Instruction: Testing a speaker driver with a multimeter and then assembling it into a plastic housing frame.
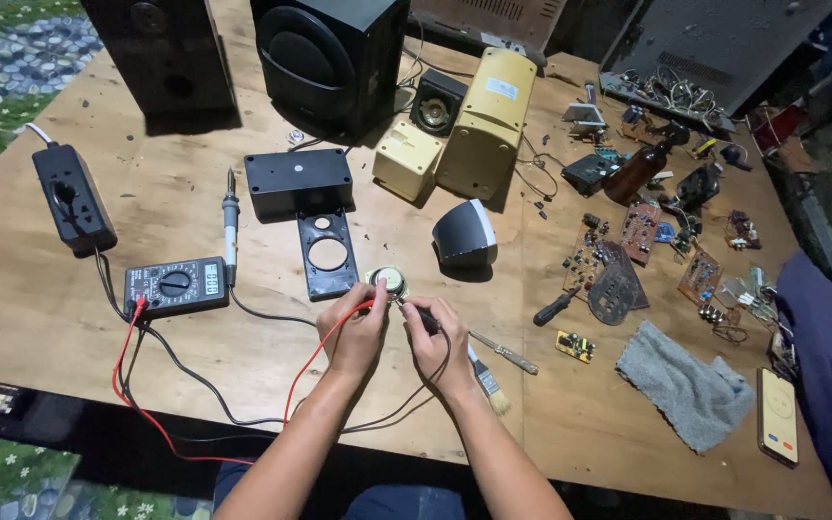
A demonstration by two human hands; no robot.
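A small round speaker driver (390, 283) lies on the plywood table (175, 173) just ahead of both hands. My left hand (355, 332) pinches a red probe lead (315, 356) and touches its tip to the driver. My right hand (435, 337) grips a black probe (423, 318) whose tip also meets the driver. Both leads run back to a dark multimeter (176, 285) at the left. A black speaker front panel (328, 253) with a round hole lies just beyond the driver.
A soldering iron (230, 223), a black box (298, 180), a power strip (72, 197), two large speakers (329, 58), cream housings (486, 120), a grey pod (465, 234), a brush (487, 380), a screwdriver (556, 307), circuit boards (642, 231), a grey cloth (686, 385) and a phone (779, 416) crowd the table.
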